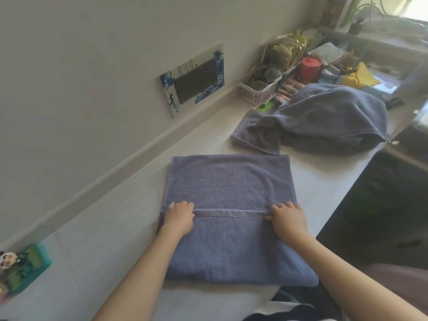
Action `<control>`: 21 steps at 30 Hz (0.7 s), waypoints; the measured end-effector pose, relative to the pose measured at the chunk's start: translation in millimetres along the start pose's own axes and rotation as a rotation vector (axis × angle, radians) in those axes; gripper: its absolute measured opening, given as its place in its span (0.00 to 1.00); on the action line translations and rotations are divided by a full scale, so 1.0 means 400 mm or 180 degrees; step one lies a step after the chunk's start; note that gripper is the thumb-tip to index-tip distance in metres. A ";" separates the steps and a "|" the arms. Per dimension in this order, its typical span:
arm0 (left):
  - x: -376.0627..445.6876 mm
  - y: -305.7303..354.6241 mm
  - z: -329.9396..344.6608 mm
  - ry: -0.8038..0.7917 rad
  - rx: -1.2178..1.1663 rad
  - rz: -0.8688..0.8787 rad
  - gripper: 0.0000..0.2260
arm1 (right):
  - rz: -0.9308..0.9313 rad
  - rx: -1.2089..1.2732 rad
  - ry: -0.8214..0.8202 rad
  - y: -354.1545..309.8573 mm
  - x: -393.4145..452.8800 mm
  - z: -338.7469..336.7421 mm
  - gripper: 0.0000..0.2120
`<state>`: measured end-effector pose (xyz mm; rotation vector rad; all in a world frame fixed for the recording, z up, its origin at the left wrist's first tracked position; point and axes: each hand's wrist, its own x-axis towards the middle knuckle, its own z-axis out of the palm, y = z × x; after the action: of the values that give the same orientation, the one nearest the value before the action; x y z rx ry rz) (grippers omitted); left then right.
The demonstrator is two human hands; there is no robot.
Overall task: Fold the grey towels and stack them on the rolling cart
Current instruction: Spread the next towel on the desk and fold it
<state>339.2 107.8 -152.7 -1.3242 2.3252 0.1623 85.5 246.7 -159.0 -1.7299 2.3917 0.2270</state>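
Your left hand [180,216] and right hand [287,220] pinch the hem of the folded grey towel [229,186] lying on the worktop [115,228]; unfolded grey towels [324,117] are heaped beyond your right hand.

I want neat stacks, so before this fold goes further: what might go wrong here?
1. The towel overhangs the counter's near edge, so it may slide off.
2. The left hand and right hand hold only the hem's ends; its middle may sag crooked.
3. The unfolded pile lies close beyond and could snag.
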 end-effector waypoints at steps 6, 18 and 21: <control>-0.069 0.115 0.080 0.1447 -0.0612 0.0013 0.19 | -0.0157 0.0583 0.0995 -0.076 -0.065 0.041 0.16; -0.185 0.037 0.243 0.0669 -0.1043 -0.0501 0.31 | -0.0125 0.0466 0.0078 -0.012 -0.140 0.143 0.28; -0.192 0.033 0.234 0.0769 -0.1233 -0.0340 0.29 | -0.0142 0.0635 0.0050 -0.021 -0.140 0.133 0.28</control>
<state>392.0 204.9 -203.5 -1.7346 2.5003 0.4611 113.6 308.0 -197.5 -1.6969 2.2946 -0.0309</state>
